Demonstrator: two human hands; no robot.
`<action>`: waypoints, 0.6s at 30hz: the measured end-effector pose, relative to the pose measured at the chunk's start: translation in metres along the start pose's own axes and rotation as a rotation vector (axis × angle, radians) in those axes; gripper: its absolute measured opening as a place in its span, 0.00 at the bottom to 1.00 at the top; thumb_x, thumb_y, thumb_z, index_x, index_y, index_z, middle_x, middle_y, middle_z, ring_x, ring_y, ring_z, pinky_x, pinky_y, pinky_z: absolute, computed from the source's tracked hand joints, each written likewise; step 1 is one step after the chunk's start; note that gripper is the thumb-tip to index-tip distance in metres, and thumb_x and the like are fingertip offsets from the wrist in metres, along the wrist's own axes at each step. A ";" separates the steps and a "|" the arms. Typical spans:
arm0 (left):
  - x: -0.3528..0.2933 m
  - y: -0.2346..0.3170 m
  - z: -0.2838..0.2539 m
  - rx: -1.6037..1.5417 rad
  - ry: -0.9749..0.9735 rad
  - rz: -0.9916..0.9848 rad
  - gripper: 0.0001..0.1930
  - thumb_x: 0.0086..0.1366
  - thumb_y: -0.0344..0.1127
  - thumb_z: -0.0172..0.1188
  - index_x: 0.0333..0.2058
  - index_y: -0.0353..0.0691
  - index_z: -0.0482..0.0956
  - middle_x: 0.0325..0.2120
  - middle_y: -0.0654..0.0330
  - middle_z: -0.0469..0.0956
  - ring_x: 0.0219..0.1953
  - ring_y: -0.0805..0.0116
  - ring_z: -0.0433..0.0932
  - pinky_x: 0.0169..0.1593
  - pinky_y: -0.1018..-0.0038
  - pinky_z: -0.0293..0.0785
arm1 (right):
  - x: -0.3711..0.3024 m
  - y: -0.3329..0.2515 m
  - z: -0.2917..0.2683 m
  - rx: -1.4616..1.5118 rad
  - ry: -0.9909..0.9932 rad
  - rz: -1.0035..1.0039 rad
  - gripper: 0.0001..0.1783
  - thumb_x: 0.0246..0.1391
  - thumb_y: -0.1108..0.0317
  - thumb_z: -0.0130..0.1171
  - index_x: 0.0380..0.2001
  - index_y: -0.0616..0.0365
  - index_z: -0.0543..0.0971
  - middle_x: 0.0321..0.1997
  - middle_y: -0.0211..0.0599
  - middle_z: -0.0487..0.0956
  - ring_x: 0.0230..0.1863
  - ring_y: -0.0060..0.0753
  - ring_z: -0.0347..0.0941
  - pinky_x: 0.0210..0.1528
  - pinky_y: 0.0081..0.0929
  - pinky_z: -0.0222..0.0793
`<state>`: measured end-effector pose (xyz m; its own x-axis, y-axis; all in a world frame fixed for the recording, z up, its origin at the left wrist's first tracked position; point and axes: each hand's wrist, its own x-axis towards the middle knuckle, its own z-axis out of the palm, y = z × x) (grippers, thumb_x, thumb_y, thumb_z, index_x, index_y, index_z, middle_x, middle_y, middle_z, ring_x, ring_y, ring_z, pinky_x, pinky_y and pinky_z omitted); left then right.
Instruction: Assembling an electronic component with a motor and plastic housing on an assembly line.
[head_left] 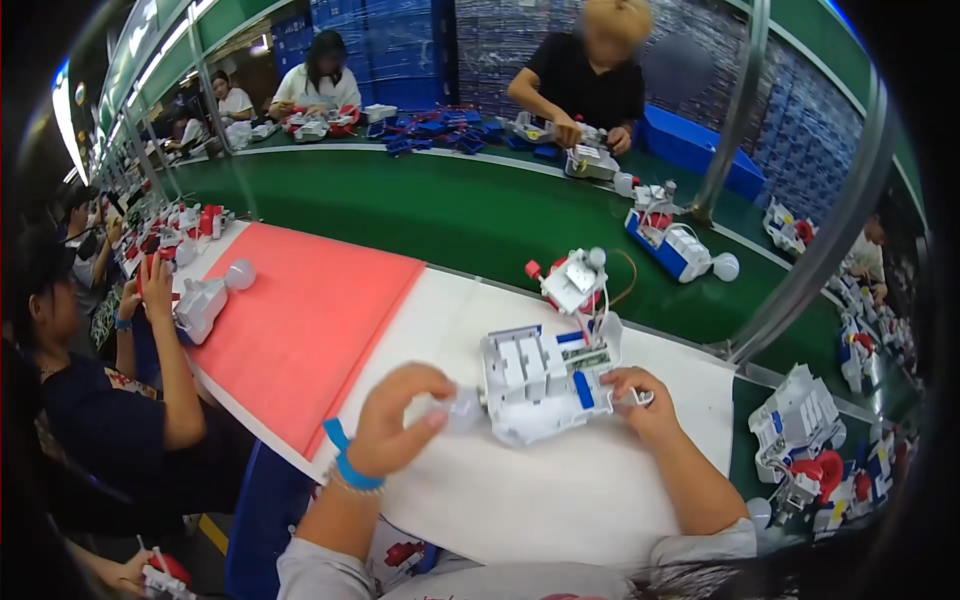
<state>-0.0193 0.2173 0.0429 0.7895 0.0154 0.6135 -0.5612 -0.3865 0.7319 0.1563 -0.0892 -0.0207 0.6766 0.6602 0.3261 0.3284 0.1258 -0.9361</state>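
Grey shirt cloth (510, 582) lies nearest, at six o'clock, its reddish marking too cut off to read. Just beyond, the white tabletop (560, 510) carries an opened white plastic casing (530, 375), the centre of this clock. At nine, the left grip (395, 420) has thumb and forefinger around a frosted bulb (463, 410); at three, the right grip (640, 400) is clenched on the casing's edge. A wired red-and-white unit (575, 280) sits near twelve. Toward ten, a pink sheet (320, 320) covers more of the surface. Farther out, a long green surface (380, 200) curves from ten to two. Across it, a person in black (590, 90) works at twelve, a person in white (318, 85) at eleven; a blue tub (700, 150) stands at one. Plastic-wrapped bluish stacks (490, 60) rise behind them.
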 end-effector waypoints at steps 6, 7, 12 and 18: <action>0.077 -0.055 0.020 -0.039 -0.174 -0.596 0.21 0.61 0.38 0.53 0.50 0.33 0.67 0.49 0.52 0.68 0.51 0.65 0.68 0.52 0.73 0.65 | -0.043 -0.014 -0.032 -0.010 -0.120 0.001 0.18 0.30 0.81 0.50 0.31 0.57 0.74 0.47 0.40 0.69 0.56 0.40 0.62 0.59 0.33 0.53; 0.084 -0.066 0.031 -0.021 -0.207 -0.668 0.23 0.61 0.40 0.53 0.52 0.33 0.66 0.52 0.52 0.67 0.53 0.64 0.67 0.53 0.73 0.65 | -0.046 -0.017 -0.038 -0.137 -0.144 -0.039 0.19 0.30 0.81 0.50 0.32 0.57 0.74 0.49 0.40 0.67 0.58 0.41 0.60 0.59 0.34 0.52; 0.103 -0.116 0.085 0.322 -0.457 -0.451 0.40 0.53 0.51 0.60 0.58 0.31 0.56 0.55 0.44 0.61 0.58 0.54 0.61 0.59 0.69 0.57 | -0.053 -0.050 -0.044 -0.764 0.111 0.067 0.24 0.32 0.80 0.53 0.41 0.57 0.71 0.54 0.43 0.65 0.57 0.46 0.60 0.56 0.38 0.59; 0.125 -0.123 0.138 0.357 -0.256 -0.642 0.52 0.45 0.62 0.62 0.58 0.31 0.52 0.50 0.46 0.68 0.55 0.53 0.65 0.63 0.58 0.39 | -0.062 -0.089 0.032 -0.754 -0.166 -0.367 0.19 0.40 0.70 0.57 0.40 0.52 0.72 0.45 0.37 0.72 0.53 0.41 0.65 0.55 0.39 0.58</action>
<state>0.1826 0.1394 -0.0115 0.9900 0.1402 -0.0171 0.1048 -0.6483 0.7541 0.0642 -0.1180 0.0381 0.3557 0.7813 0.5129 0.8986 -0.1349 -0.4176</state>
